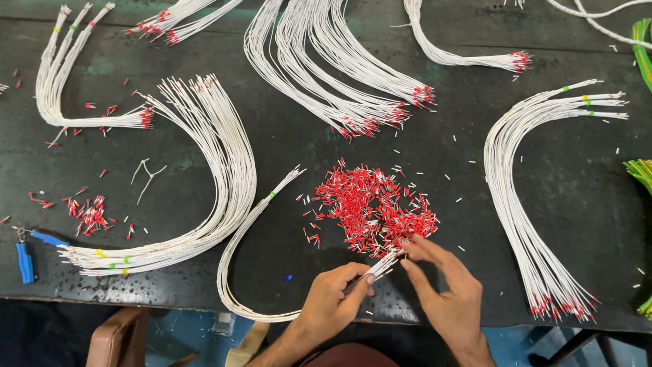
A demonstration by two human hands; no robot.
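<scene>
My left hand (333,299) pinches the stripped ends of a thin bundle of white wires (234,238) that loops left along the table's front edge and up to a green-banded tip. My right hand (441,285) has its fingers apart at those wire ends, its fingertips at the lower edge of a heap of small red ferrules (370,207). Whether its fingertips hold a ferrule is too small to tell.
Several curved bundles of white wire lie on the dark table (435,163): a large one (217,156) at left, a red-tipped one (523,204) at right, others along the back. A blue-handled tool (27,255) lies at the left edge. A brown chair back (119,336) stands below.
</scene>
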